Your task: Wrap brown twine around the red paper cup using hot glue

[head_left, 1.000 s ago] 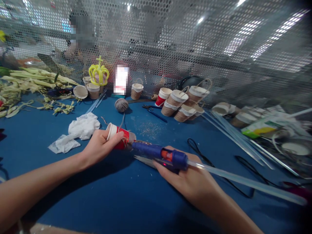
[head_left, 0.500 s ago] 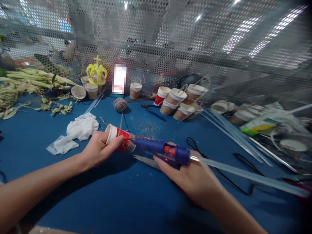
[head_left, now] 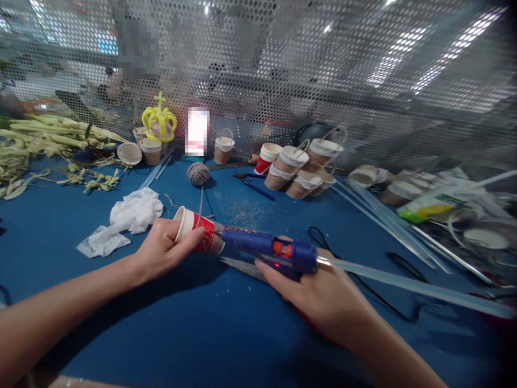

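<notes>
My left hand (head_left: 161,249) is closed around a red paper cup (head_left: 197,235) lying on its side, rim to the left, with twine wound round its base. My right hand (head_left: 319,293) grips a blue glue gun (head_left: 274,249) whose nozzle touches the cup's twine-wrapped end. A long clear glue stick (head_left: 407,283) sticks out of the gun's back to the right. A strand of twine runs from the cup up to a grey twine ball (head_left: 198,173). The gun's black cord (head_left: 363,285) lies on the blue table (head_left: 202,334).
Several twine-wrapped cups (head_left: 301,167) stand at the back centre. Crumpled white plastic (head_left: 129,215) lies left of the cup. Palm leaves (head_left: 48,145) fill the far left, a yellow crown (head_left: 160,122) stands behind, loose glue sticks (head_left: 388,221) and clutter lie right. A perforated metal screen (head_left: 323,64) backs the table.
The glue gun's nozzle has moved left and closed onto the cup's wrapped end. My left hand has turned the cup slightly. Both hands have shifted a little.
</notes>
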The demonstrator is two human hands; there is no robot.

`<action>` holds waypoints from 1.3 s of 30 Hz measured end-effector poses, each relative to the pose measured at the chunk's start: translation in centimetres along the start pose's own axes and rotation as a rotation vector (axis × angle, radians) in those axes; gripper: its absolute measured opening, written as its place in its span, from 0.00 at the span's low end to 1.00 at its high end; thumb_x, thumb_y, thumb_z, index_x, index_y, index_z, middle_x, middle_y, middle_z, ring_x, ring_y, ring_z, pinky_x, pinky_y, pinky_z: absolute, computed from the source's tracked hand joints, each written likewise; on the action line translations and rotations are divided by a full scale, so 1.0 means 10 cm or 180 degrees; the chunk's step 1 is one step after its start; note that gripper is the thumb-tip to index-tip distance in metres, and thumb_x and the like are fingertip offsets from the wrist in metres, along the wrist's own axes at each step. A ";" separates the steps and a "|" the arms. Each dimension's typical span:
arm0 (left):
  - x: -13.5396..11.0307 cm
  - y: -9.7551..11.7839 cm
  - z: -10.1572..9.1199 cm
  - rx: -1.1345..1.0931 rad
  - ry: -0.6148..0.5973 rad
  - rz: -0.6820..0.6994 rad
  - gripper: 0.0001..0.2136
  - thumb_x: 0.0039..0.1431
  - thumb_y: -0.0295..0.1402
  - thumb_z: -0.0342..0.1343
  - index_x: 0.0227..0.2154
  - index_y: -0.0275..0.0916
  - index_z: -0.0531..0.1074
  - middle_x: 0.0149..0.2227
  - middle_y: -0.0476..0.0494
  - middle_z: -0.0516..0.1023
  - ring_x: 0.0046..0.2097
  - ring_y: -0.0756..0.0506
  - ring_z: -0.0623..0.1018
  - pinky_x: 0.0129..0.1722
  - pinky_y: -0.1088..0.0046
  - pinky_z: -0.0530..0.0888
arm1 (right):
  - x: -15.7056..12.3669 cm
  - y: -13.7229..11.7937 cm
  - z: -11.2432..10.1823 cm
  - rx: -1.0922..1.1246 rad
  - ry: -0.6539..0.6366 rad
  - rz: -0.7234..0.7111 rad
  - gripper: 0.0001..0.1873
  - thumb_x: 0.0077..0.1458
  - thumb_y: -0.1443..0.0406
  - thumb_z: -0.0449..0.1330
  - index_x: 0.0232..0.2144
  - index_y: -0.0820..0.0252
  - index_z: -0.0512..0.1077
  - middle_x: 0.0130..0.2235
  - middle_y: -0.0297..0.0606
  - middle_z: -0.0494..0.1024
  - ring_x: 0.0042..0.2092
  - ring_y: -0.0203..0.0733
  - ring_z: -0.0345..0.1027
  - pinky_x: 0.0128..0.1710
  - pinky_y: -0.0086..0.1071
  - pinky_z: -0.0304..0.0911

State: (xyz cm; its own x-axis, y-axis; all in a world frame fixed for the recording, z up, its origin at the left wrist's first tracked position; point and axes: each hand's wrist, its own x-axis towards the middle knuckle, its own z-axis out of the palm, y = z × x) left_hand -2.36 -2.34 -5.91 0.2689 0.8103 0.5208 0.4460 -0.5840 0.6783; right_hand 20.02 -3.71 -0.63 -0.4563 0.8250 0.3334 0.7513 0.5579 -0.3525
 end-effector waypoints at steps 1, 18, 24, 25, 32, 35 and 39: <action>0.00 0.00 0.00 0.0013 0.0010 0.0005 0.17 0.56 0.29 0.46 0.13 0.34 0.61 0.15 0.55 0.52 0.18 0.56 0.53 0.16 0.79 0.51 | -0.01 0.00 0.01 -0.0009 -0.0019 0.0051 0.09 0.48 0.63 0.52 0.25 0.57 0.73 0.24 0.37 0.76 0.27 0.44 0.70 0.29 0.37 0.66; 0.01 0.00 -0.02 0.0136 0.0080 0.0676 0.16 0.55 0.25 0.48 0.13 0.35 0.58 0.14 0.54 0.58 0.18 0.56 0.56 0.17 0.78 0.54 | 0.04 -0.05 -0.13 -0.0246 -0.0373 0.0111 0.12 0.48 0.64 0.50 0.22 0.58 0.73 0.20 0.37 0.74 0.23 0.41 0.68 0.23 0.32 0.63; 0.02 0.01 -0.02 0.0080 0.0059 0.0992 0.16 0.53 0.22 0.49 0.12 0.36 0.57 0.14 0.54 0.59 0.17 0.56 0.58 0.17 0.78 0.55 | 0.03 0.02 -0.07 -0.0441 -0.0234 0.0070 0.14 0.51 0.63 0.49 0.21 0.56 0.72 0.19 0.36 0.72 0.23 0.39 0.66 0.21 0.30 0.60; 0.02 0.01 -0.02 0.0095 0.0058 0.0984 0.16 0.53 0.23 0.48 0.12 0.36 0.57 0.14 0.54 0.59 0.17 0.56 0.58 0.17 0.78 0.55 | 0.02 0.03 -0.05 -0.0471 -0.0159 0.0037 0.14 0.51 0.63 0.49 0.22 0.56 0.72 0.18 0.35 0.71 0.23 0.39 0.66 0.22 0.30 0.60; 0.02 0.02 -0.03 0.0164 0.0044 0.0827 0.16 0.54 0.24 0.48 0.12 0.36 0.57 0.14 0.54 0.58 0.18 0.55 0.57 0.17 0.78 0.55 | 0.05 -0.03 -0.12 -0.0532 -0.0228 -0.0234 0.15 0.51 0.64 0.48 0.22 0.55 0.73 0.14 0.35 0.67 0.22 0.40 0.64 0.22 0.31 0.59; 0.01 0.03 -0.03 0.0095 0.0020 0.0399 0.16 0.56 0.27 0.47 0.13 0.36 0.59 0.14 0.55 0.55 0.17 0.56 0.55 0.16 0.79 0.53 | 0.05 -0.05 -0.14 -0.0469 -0.0259 -0.0307 0.14 0.51 0.66 0.48 0.23 0.54 0.74 0.15 0.35 0.69 0.23 0.41 0.66 0.23 0.32 0.60; 0.01 0.02 -0.01 -0.0092 -0.0049 -0.0114 0.17 0.57 0.30 0.46 0.12 0.34 0.61 0.14 0.55 0.54 0.18 0.56 0.54 0.15 0.80 0.52 | 0.02 -0.02 -0.07 -0.0545 -0.0304 -0.0438 0.12 0.48 0.66 0.51 0.26 0.55 0.74 0.22 0.40 0.75 0.28 0.45 0.69 0.26 0.35 0.63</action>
State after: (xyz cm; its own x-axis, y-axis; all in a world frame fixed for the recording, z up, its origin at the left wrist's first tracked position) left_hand -2.31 -2.39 -5.70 0.2663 0.8312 0.4880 0.4308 -0.5556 0.7112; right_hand 20.09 -3.73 0.12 -0.5970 0.7515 0.2809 0.7451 0.6491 -0.1533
